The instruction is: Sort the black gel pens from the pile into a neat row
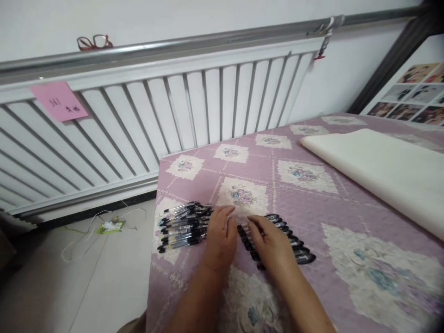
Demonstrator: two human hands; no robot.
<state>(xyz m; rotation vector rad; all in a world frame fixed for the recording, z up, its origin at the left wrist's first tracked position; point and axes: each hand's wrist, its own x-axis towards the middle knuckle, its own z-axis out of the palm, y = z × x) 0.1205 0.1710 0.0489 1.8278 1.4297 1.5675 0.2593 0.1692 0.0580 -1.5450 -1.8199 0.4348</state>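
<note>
Several clear-barrelled pens with black ends [180, 229] lie in a loose pile on the floral tablecloth [204, 178]. My left hand [222, 236] is beside the pile's right end, covering part of it, with its fingers bent and the thumb close to them. To the right, more black-ended pens [301, 255] lie side by side in a slanted row. My right hand [272, 243] is over the middle of that row, fingers curled down and together. Something pale and see-through shows between the two hands; its kind is unclear. What either hand grips is hidden.
A folded cream sheet [388, 162] lies on the table's right side. Behind the table are a white radiator [211, 101] and a metal pipe [194, 41] with glasses [95, 42] on it. A pink note [58, 101] hangs there. A green-and-white packet [111, 226] and cords lie on the floor.
</note>
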